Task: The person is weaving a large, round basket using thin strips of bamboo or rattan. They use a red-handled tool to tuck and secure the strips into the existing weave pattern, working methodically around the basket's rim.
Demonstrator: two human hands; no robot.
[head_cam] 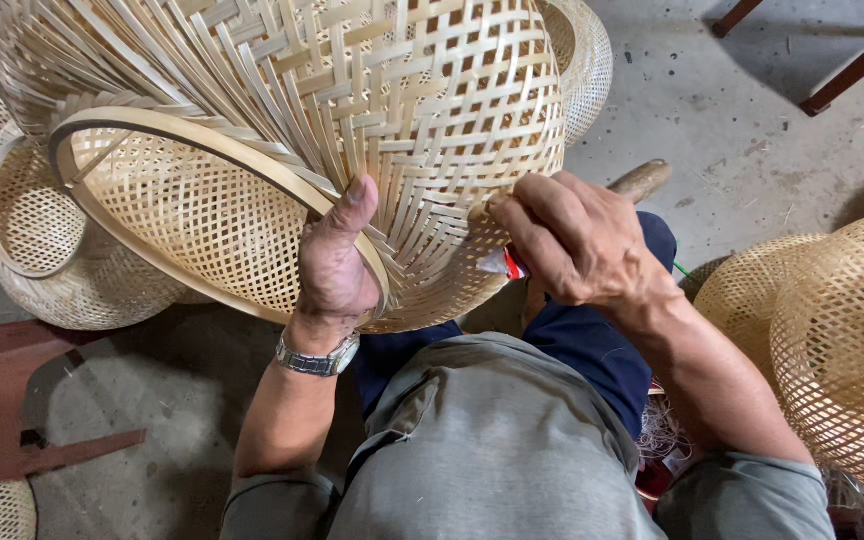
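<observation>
A large woven bamboo basket (422,110) lies tilted over my lap, its round rim (152,125) facing left. My left hand (337,260) grips the rim at its near edge, thumb up against the outer weave; a metal watch is on that wrist. My right hand (572,240) presses against the basket's lower right wall and is closed on a small tool with a red handle and a metal tip (504,264), whose point touches the weave.
More woven baskets lie around: one at left (42,250), one behind (582,50), two at right (842,340). A wooden handle (640,180) lies on the concrete floor. Red stool legs show at lower left (12,400) and top right (852,70).
</observation>
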